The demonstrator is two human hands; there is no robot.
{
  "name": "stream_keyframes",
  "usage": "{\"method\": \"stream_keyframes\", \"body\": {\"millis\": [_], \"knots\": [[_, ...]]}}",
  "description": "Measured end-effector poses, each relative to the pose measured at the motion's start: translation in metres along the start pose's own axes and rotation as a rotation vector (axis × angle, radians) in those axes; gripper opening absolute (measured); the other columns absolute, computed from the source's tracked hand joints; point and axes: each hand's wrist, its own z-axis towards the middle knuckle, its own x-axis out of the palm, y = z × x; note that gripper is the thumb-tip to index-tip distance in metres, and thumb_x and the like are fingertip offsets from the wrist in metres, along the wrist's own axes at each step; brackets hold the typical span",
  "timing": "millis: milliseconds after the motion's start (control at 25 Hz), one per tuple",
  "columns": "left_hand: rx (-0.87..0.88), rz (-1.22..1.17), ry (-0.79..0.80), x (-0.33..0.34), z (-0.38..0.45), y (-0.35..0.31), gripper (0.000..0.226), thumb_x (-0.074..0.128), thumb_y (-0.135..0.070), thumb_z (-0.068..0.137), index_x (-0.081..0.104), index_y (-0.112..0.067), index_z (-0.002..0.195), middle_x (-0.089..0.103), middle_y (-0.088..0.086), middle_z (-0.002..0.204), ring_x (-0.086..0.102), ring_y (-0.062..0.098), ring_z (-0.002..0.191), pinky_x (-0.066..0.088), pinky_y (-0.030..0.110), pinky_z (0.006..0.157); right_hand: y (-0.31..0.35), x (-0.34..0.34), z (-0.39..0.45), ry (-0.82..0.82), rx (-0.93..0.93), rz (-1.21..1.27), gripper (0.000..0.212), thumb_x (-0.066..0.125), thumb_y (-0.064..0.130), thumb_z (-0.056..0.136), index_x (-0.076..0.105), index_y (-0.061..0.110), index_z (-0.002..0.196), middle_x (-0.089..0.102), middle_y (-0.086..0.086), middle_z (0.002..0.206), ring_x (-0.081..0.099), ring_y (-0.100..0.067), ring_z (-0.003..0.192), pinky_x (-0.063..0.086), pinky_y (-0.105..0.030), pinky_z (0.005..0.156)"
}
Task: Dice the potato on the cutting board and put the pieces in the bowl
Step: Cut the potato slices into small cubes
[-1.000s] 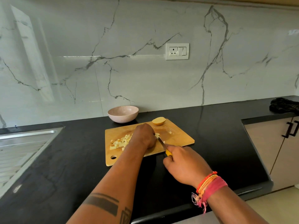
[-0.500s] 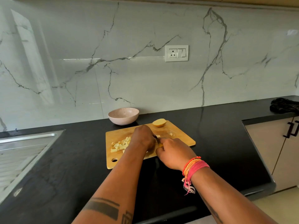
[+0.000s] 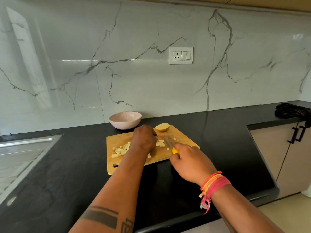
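A wooden cutting board [image 3: 183, 140] lies on the black counter. A heap of diced potato [image 3: 120, 150] sits on its left part, with more cut pieces [image 3: 160, 143] near the middle. An uncut potato half [image 3: 162, 127] rests at the board's far edge. My left hand [image 3: 145, 137] is curled down over the board's middle; what it presses on is hidden. My right hand [image 3: 188, 163] grips a yellow-handled knife [image 3: 170, 145], its blade pointing toward my left hand. A pink bowl [image 3: 125, 120] stands behind the board and looks empty.
A steel sink drainer [image 3: 21, 153] fills the counter's left end. A dark cloth [image 3: 292, 112] lies at the far right above a cabinet door with black handles [image 3: 297, 134]. A wall socket [image 3: 181, 55] sits on the marble backsplash. The counter's front edge runs just below my forearms.
My right hand pushed the knife in toward my left hand, then drew back to the right, showing the blade and more cut pieces. My left hand stayed in place.
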Motion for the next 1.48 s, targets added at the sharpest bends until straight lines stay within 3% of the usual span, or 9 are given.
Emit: {"method": "stream_keyframes", "body": {"millis": [120, 240, 400, 560, 800, 920, 1040, 1360, 1480], "knots": [[-0.024, -0.115, -0.049, -0.004, -0.002, 0.003, 0.015, 0.068, -0.016, 0.096, 0.08, -0.017, 0.104, 0.074, 0.0, 0.109, 0.066, 0.017, 0.1, 0.053, 0.027, 0.09, 0.001, 0.007, 0.013, 0.031, 0.043, -0.058, 0.04, 0.043, 0.035, 0.099, 0.057, 0.022, 0.133, 0.061, 0.002, 0.083, 0.062, -0.021, 0.074, 0.051, -0.034, 0.063], [-0.03, -0.169, -0.118, -0.008, -0.003, 0.005, 0.023, 0.058, -0.01, 0.1, 0.078, -0.015, 0.112, 0.074, 0.003, 0.114, 0.066, 0.019, 0.103, 0.052, 0.026, 0.09, 0.015, 0.019, 0.017, 0.075, -0.073, -0.078, 0.035, 0.044, 0.034, 0.098, 0.056, 0.02, 0.128, 0.062, -0.003, 0.084, 0.059, -0.023, 0.071, 0.047, -0.035, 0.061], [-0.08, -0.254, -0.237, -0.013, -0.005, 0.011, 0.027, 0.055, -0.004, 0.1, 0.076, -0.013, 0.115, 0.074, 0.005, 0.117, 0.065, 0.021, 0.108, 0.044, 0.021, 0.085, 0.033, 0.031, 0.024, 0.111, -0.18, -0.056, 0.029, 0.045, 0.035, 0.096, 0.058, 0.017, 0.115, 0.065, -0.006, 0.089, 0.064, -0.029, 0.078, 0.055, -0.039, 0.066], [-0.094, -0.28, -0.225, -0.008, -0.003, 0.017, 0.028, 0.055, -0.004, 0.1, 0.075, -0.015, 0.116, 0.074, 0.005, 0.117, 0.066, 0.021, 0.105, 0.045, 0.022, 0.082, 0.028, 0.02, 0.034, 0.055, -0.13, 0.02, 0.041, 0.045, 0.035, 0.1, 0.058, 0.025, 0.138, 0.069, -0.005, 0.112, 0.063, -0.022, 0.087, 0.047, -0.032, 0.068], [-0.072, -0.104, -0.102, 0.001, 0.01, 0.017, 0.028, 0.059, -0.011, 0.101, 0.073, -0.02, 0.122, 0.073, 0.004, 0.119, 0.068, 0.022, 0.103, 0.056, 0.029, 0.088, 0.007, -0.001, 0.06, 0.056, -0.037, 0.106, 0.044, 0.046, 0.04, 0.103, 0.057, 0.031, 0.145, 0.071, 0.002, 0.093, 0.064, -0.013, 0.074, 0.048, -0.031, 0.061], [-0.084, 0.16, 0.023, 0.008, 0.024, 0.013, 0.026, 0.062, -0.031, 0.1, 0.071, -0.019, 0.121, 0.071, 0.006, 0.116, 0.066, 0.024, 0.103, 0.058, 0.038, 0.089, 0.001, 0.007, 0.06, 0.019, -0.025, 0.174, 0.049, 0.047, 0.038, 0.104, 0.049, 0.033, 0.152, 0.068, 0.003, 0.128, 0.063, -0.014, 0.093, 0.055, -0.033, 0.083], [-0.093, 0.291, 0.05, 0.016, 0.028, 0.003, 0.034, 0.063, -0.037, 0.098, 0.064, -0.014, 0.123, 0.067, 0.009, 0.121, 0.06, 0.028, 0.113, 0.05, 0.037, 0.089, -0.006, 0.009, 0.061, -0.004, -0.033, 0.188, 0.05, 0.047, 0.039, 0.103, 0.047, 0.033, 0.153, 0.064, 0.002, 0.137, 0.064, -0.017, 0.103, 0.054, -0.033, 0.088], [0.086, 0.136, 0.193, 0.017, 0.023, 0.0, 0.039, 0.071, -0.011, 0.09, 0.071, -0.03, 0.124, 0.067, -0.004, 0.124, 0.065, 0.02, 0.106, 0.058, 0.04, 0.094, -0.012, 0.006, 0.058, -0.025, 0.021, 0.185, 0.051, 0.046, 0.035, 0.104, 0.046, 0.031, 0.155, 0.067, 0.0, 0.122, 0.061, -0.008, 0.074, 0.043, -0.025, 0.06], [0.123, 0.121, 0.16, 0.017, 0.017, 0.001, 0.033, 0.066, -0.027, 0.097, 0.067, -0.034, 0.129, 0.065, -0.006, 0.131, 0.058, 0.019, 0.121, 0.049, 0.043, 0.105, -0.018, 0.004, 0.053, -0.026, 0.05, 0.195, 0.051, 0.047, 0.035, 0.103, 0.047, 0.028, 0.154, 0.066, -0.002, 0.122, 0.062, -0.01, 0.071, 0.045, -0.027, 0.061]]}}
